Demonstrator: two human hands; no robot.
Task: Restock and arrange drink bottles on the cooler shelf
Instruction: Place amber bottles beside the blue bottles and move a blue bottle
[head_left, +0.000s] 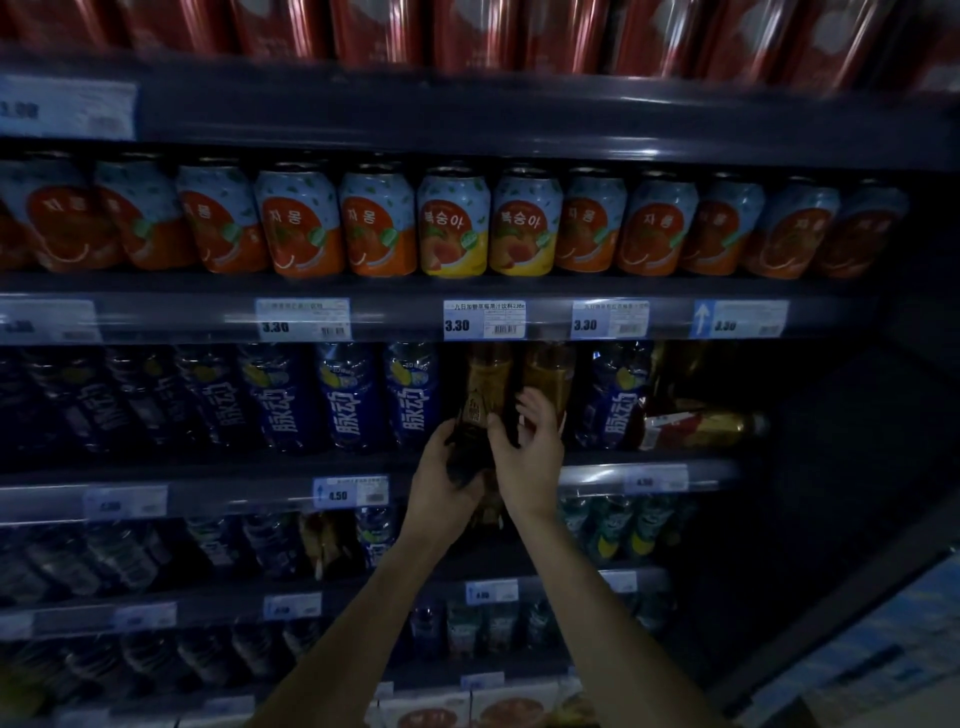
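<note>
Midway. Left hand (445, 470) and right hand (531, 449) both grip amber bottle (485, 387) at shelf (234, 493) front. Fallen bottle (701, 428) not yet righted.

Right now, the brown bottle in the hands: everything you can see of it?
The brown bottle looks like clear plastic holding amber drink, with a dark label round its lower half. It is roughly upright at the front of the shelf, beside blue bottles, top dim under the price rail. The left hand grips the label; the right hand holds its right side. Cap not discernible.
</note>
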